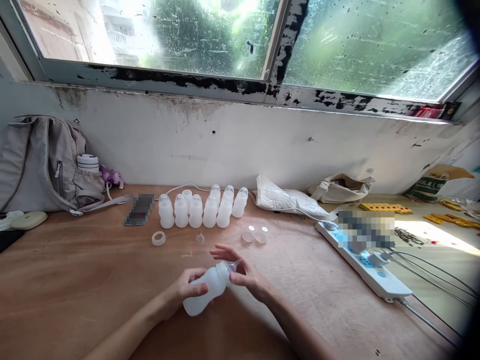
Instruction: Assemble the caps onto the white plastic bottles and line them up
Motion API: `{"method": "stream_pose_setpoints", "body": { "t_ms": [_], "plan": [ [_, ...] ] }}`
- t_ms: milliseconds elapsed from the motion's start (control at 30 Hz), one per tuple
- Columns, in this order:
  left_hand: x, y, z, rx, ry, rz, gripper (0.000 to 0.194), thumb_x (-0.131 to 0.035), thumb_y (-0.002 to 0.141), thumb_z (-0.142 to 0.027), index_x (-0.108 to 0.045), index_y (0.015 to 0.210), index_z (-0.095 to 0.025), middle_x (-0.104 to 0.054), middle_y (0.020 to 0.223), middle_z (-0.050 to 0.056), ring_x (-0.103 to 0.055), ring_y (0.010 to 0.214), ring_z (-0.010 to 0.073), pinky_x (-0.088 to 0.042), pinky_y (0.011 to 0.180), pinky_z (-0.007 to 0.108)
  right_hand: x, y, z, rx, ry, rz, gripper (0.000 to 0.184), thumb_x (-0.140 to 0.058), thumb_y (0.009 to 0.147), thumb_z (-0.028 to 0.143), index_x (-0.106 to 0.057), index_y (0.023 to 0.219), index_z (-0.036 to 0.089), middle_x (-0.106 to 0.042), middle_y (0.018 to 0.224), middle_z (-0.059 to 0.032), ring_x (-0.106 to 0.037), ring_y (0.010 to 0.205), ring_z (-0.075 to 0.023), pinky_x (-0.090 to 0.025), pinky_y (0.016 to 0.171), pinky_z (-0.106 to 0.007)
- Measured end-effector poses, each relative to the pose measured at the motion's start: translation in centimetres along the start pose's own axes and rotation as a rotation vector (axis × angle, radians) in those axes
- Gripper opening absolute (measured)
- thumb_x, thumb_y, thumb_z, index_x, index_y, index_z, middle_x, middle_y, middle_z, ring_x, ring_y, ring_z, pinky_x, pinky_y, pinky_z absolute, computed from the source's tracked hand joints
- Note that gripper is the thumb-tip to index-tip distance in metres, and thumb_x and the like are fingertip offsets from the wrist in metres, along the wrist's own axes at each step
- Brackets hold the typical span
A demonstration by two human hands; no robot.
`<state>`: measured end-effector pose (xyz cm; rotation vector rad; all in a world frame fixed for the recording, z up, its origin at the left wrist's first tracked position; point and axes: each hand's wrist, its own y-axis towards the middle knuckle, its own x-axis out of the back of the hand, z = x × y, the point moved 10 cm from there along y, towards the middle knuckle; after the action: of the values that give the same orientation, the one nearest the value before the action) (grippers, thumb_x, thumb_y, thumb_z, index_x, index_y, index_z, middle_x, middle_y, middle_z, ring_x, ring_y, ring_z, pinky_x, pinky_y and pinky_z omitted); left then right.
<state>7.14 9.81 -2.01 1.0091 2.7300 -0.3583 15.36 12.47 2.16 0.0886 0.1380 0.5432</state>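
My left hand (184, 291) is wrapped round a white translucent plastic bottle (207, 290), held tilted with its neck pointing up and to the right. My right hand (243, 272) pinches a small clear cap or nozzle (233, 265) at the bottle's mouth, its other fingers spread. Behind my hands, several matching small white bottles (202, 209) stand in rows on the wooden table (93, 280). A clear ring (158, 238), a small clear nozzle (200, 239) and small clear round caps (254, 235) lie loose in front of the rows.
A grey backpack (41, 162) with a white cup in its pocket leans at the back left. A phone (139, 209) lies beside the bottles. A white cloth bag (287, 200), a beige bag (339, 187) and a white power strip (369, 270) with cables sit to the right.
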Motion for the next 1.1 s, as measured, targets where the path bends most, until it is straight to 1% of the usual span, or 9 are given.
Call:
{"method": "stream_pose_setpoints", "body": {
  "t_ms": [67, 167, 267, 400, 533, 667, 900, 1000, 1100],
  "plan": [
    [-1.4, -0.1, 0.8, 0.065, -0.145, 0.041, 0.049, -0.06, 0.066, -0.048, -0.058, 0.095, -0.009, -0.061, 0.083, 0.01, -0.057, 0.063, 0.0153, -0.042, 0.056, 0.024, -1.3, -0.3, -0.4, -0.06, 0.09, 0.056, 0.047, -0.064, 0.066, 0.045, -0.057, 0.105, 0.019, -0.058, 0.108, -0.0094, -0.054, 0.094, -0.0232, -0.042, 0.075, -0.033],
    [-1.6, 0.0, 0.5, 0.011, -0.18, -0.061, 0.043, -0.065, 0.064, -0.042, -0.059, 0.091, -0.01, -0.059, 0.079, 0.007, -0.054, 0.063, 0.0136, -0.04, 0.055, 0.022, -0.5, -0.6, -0.8, -0.086, 0.09, -0.128, 0.028, -0.059, 0.073, 0.041, -0.061, 0.089, 0.017, -0.064, 0.097, -0.0087, -0.058, 0.08, -0.0196, -0.043, 0.069, -0.03],
    [-1.6, -0.1, 0.4, -0.023, -0.221, -0.109, 0.043, -0.067, 0.064, -0.039, -0.058, 0.095, -0.011, -0.058, 0.078, 0.005, -0.053, 0.066, 0.0137, -0.039, 0.058, 0.022, 0.2, -0.8, -0.6, -0.062, 0.045, -0.261, 0.028, -0.063, 0.069, 0.041, -0.061, 0.084, 0.018, -0.065, 0.092, -0.0075, -0.057, 0.07, -0.0165, -0.042, 0.062, -0.027],
    [-3.9, -0.6, 2.6, 0.132, -0.543, 0.06, 0.055, -0.055, 0.069, -0.053, -0.057, 0.101, -0.008, -0.061, 0.083, 0.011, -0.055, 0.064, 0.0129, -0.04, 0.06, 0.023, -2.2, -0.3, -0.8, -0.095, 0.229, -0.109, 0.049, -0.07, 0.056, 0.045, -0.056, 0.097, 0.022, -0.062, 0.104, -0.0083, -0.056, 0.087, -0.0222, -0.044, 0.063, -0.028],
    [-5.5, -1.3, 2.7, 0.149, -0.542, 0.186, 0.043, -0.063, 0.062, -0.037, -0.058, 0.092, -0.007, -0.061, 0.077, 0.009, -0.057, 0.064, 0.0135, -0.04, 0.061, 0.023, -3.9, 0.6, -1.1, -0.13, 0.307, -0.071, 0.026, -0.066, 0.06, 0.036, -0.059, 0.078, 0.017, -0.067, 0.083, -0.008, -0.056, 0.093, -0.0244, -0.042, 0.077, -0.034],
    [-3.2, -0.9, 1.0, 0.032, -0.267, -0.002, 0.026, -0.061, 0.063, -0.024, -0.055, 0.083, -0.011, -0.058, 0.069, 0.003, -0.054, 0.062, 0.0133, -0.04, 0.059, 0.025, -4.0, 2.0, -1.0, -0.091, 0.303, -0.166, 0.01, -0.062, 0.063, 0.023, -0.056, 0.067, 0.017, -0.064, 0.066, -0.0027, -0.058, 0.084, -0.0209, -0.041, 0.079, -0.033],
    [1.3, -0.9, -2.5, -0.223, 0.462, -0.339, 0.014, -0.057, 0.066, -0.023, -0.05, 0.075, -0.015, -0.054, 0.065, 0.0, -0.051, 0.059, 0.0134, -0.039, 0.052, 0.023, -4.5, 4.1, 0.4, 0.008, 0.159, -0.211, 0.017, -0.069, 0.06, 0.027, -0.056, 0.064, 0.017, -0.061, 0.065, -0.0005, -0.058, 0.078, -0.0187, -0.042, 0.072, -0.029],
    [3.7, -1.3, -3.3, -0.268, 0.733, -0.525, 0.021, -0.055, 0.07, -0.026, -0.051, 0.088, -0.016, -0.06, 0.076, 0.004, -0.057, 0.067, 0.0181, -0.044, 0.058, 0.027, -4.5, 4.8, 0.6, 0.002, -0.059, -0.195, 0.022, -0.068, 0.062, 0.034, -0.058, 0.07, 0.017, -0.06, 0.071, -0.0014, -0.057, 0.073, -0.0176, -0.043, 0.066, -0.028],
    [5.9, -1.7, -4.5, -0.337, 0.989, -0.668, 0.024, -0.055, 0.071, -0.032, -0.05, 0.09, -0.018, -0.061, 0.086, 0.007, -0.058, 0.081, 0.0229, -0.046, 0.068, 0.033, -2.2, 5.2, 2.1, 0.111, -0.451, -0.23, 0.035, -0.065, 0.066, 0.04, -0.057, 0.094, 0.02, -0.06, 0.094, -0.0044, -0.055, 0.087, -0.02, -0.042, 0.076, -0.031]
  ]
}}
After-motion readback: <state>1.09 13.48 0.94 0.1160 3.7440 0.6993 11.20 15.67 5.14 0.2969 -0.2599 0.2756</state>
